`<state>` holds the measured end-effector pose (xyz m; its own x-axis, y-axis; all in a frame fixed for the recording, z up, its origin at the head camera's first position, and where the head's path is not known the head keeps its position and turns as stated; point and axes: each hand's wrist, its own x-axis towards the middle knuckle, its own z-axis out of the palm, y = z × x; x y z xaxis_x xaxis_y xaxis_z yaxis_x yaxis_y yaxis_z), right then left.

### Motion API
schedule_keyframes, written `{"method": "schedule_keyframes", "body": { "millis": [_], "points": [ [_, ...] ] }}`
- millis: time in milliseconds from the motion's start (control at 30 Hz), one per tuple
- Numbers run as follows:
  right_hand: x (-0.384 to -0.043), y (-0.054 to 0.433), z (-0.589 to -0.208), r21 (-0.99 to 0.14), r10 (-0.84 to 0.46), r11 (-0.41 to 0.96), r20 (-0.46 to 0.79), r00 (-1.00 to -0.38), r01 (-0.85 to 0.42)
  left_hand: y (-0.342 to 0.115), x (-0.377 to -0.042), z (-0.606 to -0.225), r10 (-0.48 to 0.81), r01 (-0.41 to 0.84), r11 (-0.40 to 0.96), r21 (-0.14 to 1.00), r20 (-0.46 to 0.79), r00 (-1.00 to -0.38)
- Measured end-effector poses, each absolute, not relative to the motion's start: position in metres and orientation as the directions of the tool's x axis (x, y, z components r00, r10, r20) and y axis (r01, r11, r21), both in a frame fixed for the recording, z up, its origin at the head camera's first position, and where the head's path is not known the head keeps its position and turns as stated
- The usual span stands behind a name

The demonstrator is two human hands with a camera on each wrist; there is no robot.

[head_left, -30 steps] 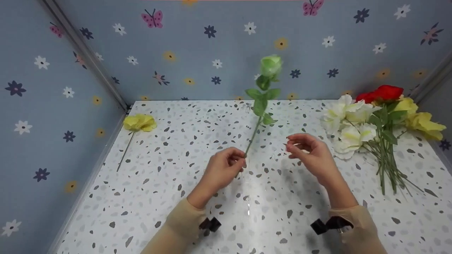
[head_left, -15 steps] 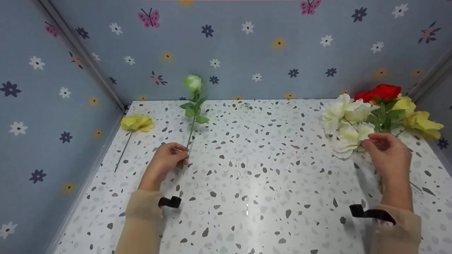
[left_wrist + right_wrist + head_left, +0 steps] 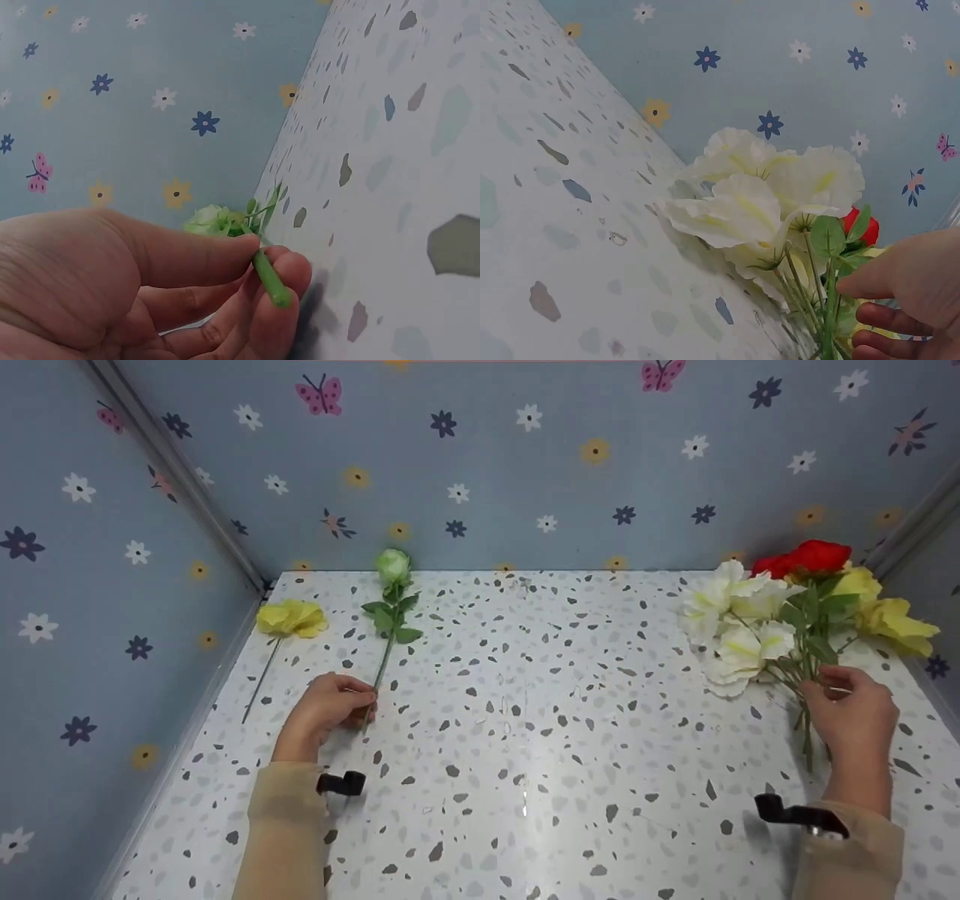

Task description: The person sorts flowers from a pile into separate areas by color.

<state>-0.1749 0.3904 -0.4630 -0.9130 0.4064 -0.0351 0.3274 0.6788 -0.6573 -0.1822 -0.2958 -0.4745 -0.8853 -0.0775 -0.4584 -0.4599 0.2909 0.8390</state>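
Note:
My left hand (image 3: 326,706) pinches the lower stem of a pale green rose (image 3: 393,565) between thumb and fingers. The rose leans upright over the table at left, its leaves below the bloom; in the left wrist view the cut stem end (image 3: 276,292) pokes out past the fingertips. At right, my right hand (image 3: 855,712) is at the stems of a bunch of artificial flowers. The thumb tip is right at a green stem (image 3: 830,300) in the right wrist view, and the fingers are loosely bent beside it. White flowers (image 3: 739,656), a red flower (image 3: 817,556) and yellow flowers (image 3: 896,622) make up the bunch.
A single yellow flower (image 3: 292,619) lies on the speckled table (image 3: 525,697) by the left wall. Blue patterned panels (image 3: 517,472) close off the back and sides.
My left hand has carried the green rose leftward and lowered it beside the single yellow flower. My right hand has moved right to the stems of the bunch.

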Motion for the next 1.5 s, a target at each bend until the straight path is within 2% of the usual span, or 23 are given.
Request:
{"method": "schedule_keyframes", "body": {
  "millis": [333, 633, 933, 1133, 1500],
  "points": [
    [-0.179, 0.395, -0.473, -0.654, 0.369, 0.686, -0.064, -0.927, 0.319, -0.299, -0.179, -0.474, -0.140, -0.469, 0.370, 0.802, -0.451, -0.882],
    [-0.178, 0.397, -0.479, -0.625, 0.351, 0.715, -0.065, -0.934, 0.313, -0.299, -0.179, -0.473, -0.115, -0.425, 0.472, 0.772, -0.424, -0.898],
    [-0.177, 0.397, -0.474, -0.619, 0.388, 0.687, -0.131, -0.912, 0.381, -0.296, -0.180, -0.470, -0.130, -0.423, 0.525, 0.738, -0.422, -0.897],
    [-0.177, 0.397, -0.473, -0.613, 0.387, 0.696, -0.120, -0.914, 0.375, -0.295, -0.179, -0.465, -0.140, -0.424, 0.599, 0.680, -0.432, -0.891],
    [-0.178, 0.396, -0.467, -0.654, 0.424, 0.634, -0.151, -0.893, 0.412, -0.296, -0.177, -0.462, -0.094, -0.370, 0.646, 0.667, -0.412, -0.906]
  ]
}}
